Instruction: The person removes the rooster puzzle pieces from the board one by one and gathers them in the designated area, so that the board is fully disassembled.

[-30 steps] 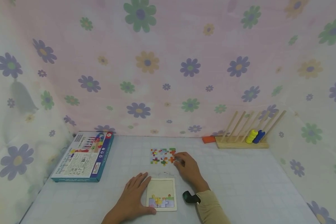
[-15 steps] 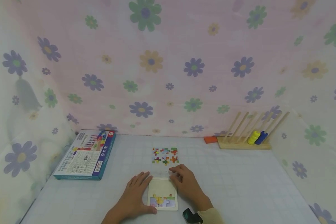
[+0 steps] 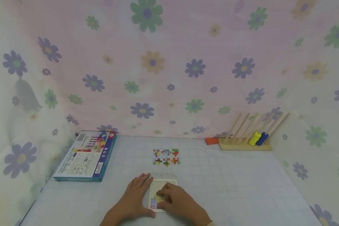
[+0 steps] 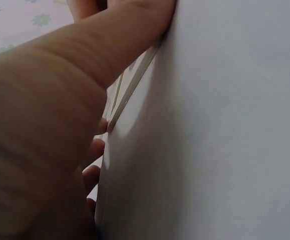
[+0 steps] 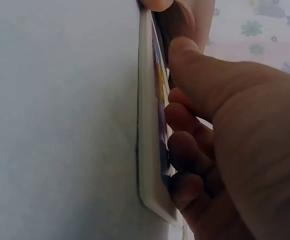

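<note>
In the head view, a pale puzzle tray point(image 3: 162, 180) lies on the table, with joined jigsaw pieces point(image 3: 153, 203) along its near side. My left hand point(image 3: 132, 199) rests at the tray's left edge, fingers extended and thumb at the near corner. Over the tray's lower right part, my right hand point(image 3: 180, 201) has thumb and fingers bent together around a puzzle piece, mostly hidden by the hand. The right wrist view shows its fingertips point(image 5: 182, 150) low over the tray's pieces. In the left wrist view, the left thumb point(image 4: 134, 35) lies along the tray's rim.
Several loose jigsaw pieces point(image 3: 166, 157) lie in two rows beyond the tray. A flat boxed toy point(image 3: 84, 157) lies at the left. At the back right stand a wooden peg rack point(image 3: 244, 146) with yellow and blue beads and an orange block point(image 3: 212, 141).
My right hand has come from the right side of the loose pieces, back toward me and left, over the tray. The left hand has stayed at the tray's left edge.
</note>
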Available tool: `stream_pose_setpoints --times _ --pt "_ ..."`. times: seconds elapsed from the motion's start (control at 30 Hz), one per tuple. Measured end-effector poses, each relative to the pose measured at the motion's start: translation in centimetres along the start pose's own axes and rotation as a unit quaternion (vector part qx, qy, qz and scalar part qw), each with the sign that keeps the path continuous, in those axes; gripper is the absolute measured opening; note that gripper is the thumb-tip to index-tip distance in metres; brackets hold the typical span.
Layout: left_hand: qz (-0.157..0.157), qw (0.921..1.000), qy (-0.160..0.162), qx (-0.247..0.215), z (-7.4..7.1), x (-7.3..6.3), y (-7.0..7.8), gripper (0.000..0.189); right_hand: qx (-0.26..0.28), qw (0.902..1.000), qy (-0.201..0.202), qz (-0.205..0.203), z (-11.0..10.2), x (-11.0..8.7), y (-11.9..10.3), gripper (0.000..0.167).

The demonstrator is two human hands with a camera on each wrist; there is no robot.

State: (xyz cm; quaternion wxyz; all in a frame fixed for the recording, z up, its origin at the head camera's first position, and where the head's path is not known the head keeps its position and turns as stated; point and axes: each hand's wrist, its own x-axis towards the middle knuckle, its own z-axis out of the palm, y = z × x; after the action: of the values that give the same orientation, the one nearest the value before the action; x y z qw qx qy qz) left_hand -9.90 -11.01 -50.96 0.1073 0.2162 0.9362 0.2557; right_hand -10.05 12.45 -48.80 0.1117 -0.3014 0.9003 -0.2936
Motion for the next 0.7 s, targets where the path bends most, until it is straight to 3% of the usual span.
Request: stream_pose_setpoints --times 0.27,0.7 --pt "0.008 0.9999 -0.001 -0.010 -0.3 -0.1 0.0 0.130 -0.032 0.9991 -0.023 0.017 0.0 0.1 -0.9 0.040" --pt "-0.013 0.9997 -0.014 -0.014 -0.2 0.1 0.2 0.128 -0.036 0.9989 0.002 0.031 0.6 0.3 -1.4 0.040"
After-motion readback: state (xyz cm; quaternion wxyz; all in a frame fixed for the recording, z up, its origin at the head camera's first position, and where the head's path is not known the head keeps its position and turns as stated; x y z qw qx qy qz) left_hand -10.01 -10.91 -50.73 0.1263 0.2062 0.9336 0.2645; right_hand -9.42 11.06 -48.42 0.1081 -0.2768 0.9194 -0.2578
